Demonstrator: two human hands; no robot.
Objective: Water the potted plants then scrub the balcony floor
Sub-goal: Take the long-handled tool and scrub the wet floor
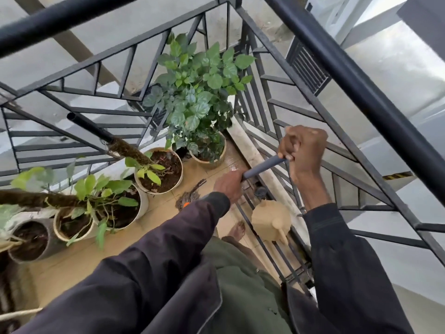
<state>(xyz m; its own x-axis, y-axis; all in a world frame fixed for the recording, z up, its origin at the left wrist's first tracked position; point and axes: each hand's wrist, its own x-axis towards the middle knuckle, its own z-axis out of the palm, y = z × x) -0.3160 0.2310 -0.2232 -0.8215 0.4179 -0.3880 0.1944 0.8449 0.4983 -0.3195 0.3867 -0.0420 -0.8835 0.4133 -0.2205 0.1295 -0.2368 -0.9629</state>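
— What's underfoot?
— A tan-tiled balcony floor, glistening at its far corner, fenced by a black railing.
— Anything crowding it?
— Potted plants line the left edge; a beige watering can stands at the right edge.
— The mop?
— Its stringy mop head lies mid-floor. The left hand and right hand have their fingers wrapped round the grey handle.

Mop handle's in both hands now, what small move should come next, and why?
Probably draw the mop head back across the tiled floor: the left hand and right hand both grip the handle, the head rests beside the pots, and the watering can stands set down.
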